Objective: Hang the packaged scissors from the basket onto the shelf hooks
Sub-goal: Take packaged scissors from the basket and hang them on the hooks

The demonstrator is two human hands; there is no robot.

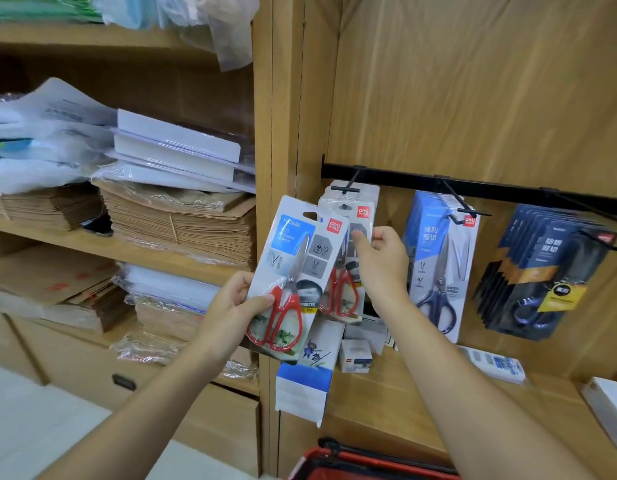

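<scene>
Bottom centre of frame, nearest: red rim of the basket (364, 460); contents not visible.

Centre left: left hand (230, 308) grips a pack of red-handled packaged scissors (295, 271) by its lower left edge, thumb across the card front beside the handles. The pack tilts, hang-hole uppermost, just left of and overlapping the packs already hung. Judged: held low so the hole end stays free to lead onto the hook.

Centre: right hand (383, 261) pinches the front of the hung packs (350, 244), thumb on the face, fingers curled round the right edge. Judged: steadying or drawing them aside to clear the tip of the hook (350, 187) above.

Writing: red "deli" logo at the top right corner of both cards; "HOME" on the blue panel of the held pack. Smaller print too blurred to read.

Behind: the black rail (490, 190) carries further hooks with blue packs (442, 258) and dark packs (542, 271), both bearing Chinese characters.

Left of frame, farther: kraft paper stacks (182, 226) on wooden shelves.
</scene>
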